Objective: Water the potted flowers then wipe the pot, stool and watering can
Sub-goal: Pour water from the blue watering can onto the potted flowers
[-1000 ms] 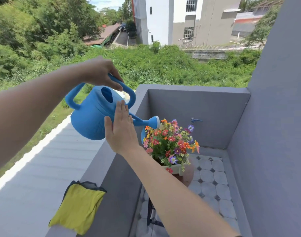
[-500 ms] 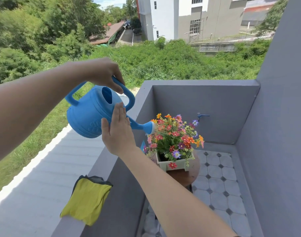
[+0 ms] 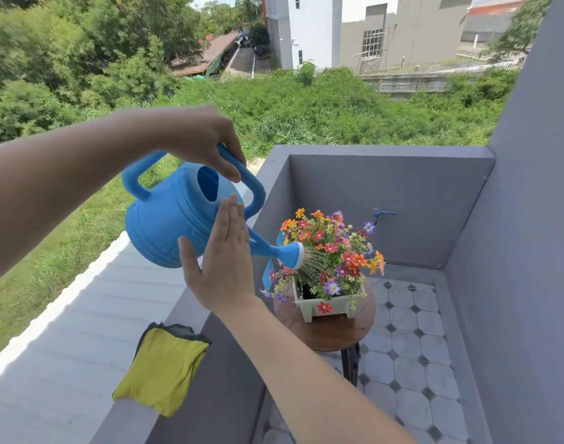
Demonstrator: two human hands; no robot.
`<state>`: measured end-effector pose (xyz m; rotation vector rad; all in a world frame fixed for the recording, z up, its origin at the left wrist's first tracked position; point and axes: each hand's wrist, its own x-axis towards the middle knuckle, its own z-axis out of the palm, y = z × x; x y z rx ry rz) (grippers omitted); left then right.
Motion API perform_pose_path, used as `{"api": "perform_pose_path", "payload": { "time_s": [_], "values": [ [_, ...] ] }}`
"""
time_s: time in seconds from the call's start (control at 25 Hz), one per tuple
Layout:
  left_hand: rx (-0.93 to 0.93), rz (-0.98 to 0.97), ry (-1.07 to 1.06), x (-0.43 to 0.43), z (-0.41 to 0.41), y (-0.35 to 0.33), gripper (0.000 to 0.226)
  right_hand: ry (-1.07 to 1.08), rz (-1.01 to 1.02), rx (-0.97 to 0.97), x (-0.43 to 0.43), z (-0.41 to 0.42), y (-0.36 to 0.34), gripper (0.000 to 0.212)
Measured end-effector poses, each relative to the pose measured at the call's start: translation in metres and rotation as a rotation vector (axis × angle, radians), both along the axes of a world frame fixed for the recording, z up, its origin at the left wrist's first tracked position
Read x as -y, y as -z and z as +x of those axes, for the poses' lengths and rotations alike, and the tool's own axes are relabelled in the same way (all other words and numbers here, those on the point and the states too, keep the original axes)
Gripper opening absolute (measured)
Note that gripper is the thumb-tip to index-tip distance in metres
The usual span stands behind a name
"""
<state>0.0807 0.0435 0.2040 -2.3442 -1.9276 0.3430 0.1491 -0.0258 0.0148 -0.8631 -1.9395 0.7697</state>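
Water sprays from the blue watering can [image 3: 175, 219] onto the flowers [image 3: 330, 251] in their pot [image 3: 330, 306] on the stool [image 3: 332, 331]; my left hand [image 3: 200, 139] grips the handle; my right hand [image 3: 223, 261] presses flat against its side; wiping, I judge, remains; yellow cloth [image 3: 160, 371] waits on the ledge [image 3: 178, 318].

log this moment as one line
step: watering; left hand: grips handle of blue plastic watering can; right hand: flat on can side; spray: onto potted flowers on round wooden stool; yellow cloth: on grey ledge

Bright direct sun, sharp focus; wide-angle bending at edges; slight blur far left.
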Motion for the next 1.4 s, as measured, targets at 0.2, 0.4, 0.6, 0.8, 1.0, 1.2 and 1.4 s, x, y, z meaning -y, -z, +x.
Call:
{"api": "perform_pose_path", "payload": {
  "time_s": [0.2,0.4,0.6,0.8,1.0,1.2,1.4],
  "values": [
    [0.01,0.05,0.008,0.003,0.008,-0.012,0.027,0.087,0.085,-0.015,-0.006,0.0,-0.007,0.078],
    [-0.019,0.033,-0.018,0.003,0.003,-0.014,0.03,0.002,0.066,0.032,-0.01,-0.001,-0.011,0.077],
    [-0.038,-0.022,-0.037,0.005,0.001,-0.005,0.028,-0.055,0.019,0.016,0.002,-0.001,-0.003,0.076],
    [0.013,-0.034,-0.044,0.003,0.003,-0.005,0.027,0.035,0.041,-0.058,0.003,0.002,-0.001,0.074],
    [0.038,0.046,-0.089,-0.003,0.003,-0.018,0.032,0.042,0.125,0.008,-0.025,0.003,-0.009,0.074],
    [0.024,0.054,-0.112,-0.002,-0.003,-0.02,0.031,0.017,0.168,0.095,-0.032,0.001,-0.01,0.074],
    [0.012,-0.015,-0.087,-0.005,0.004,-0.015,0.03,0.0,0.107,0.037,-0.02,0.01,-0.008,0.076]
  ]
}}
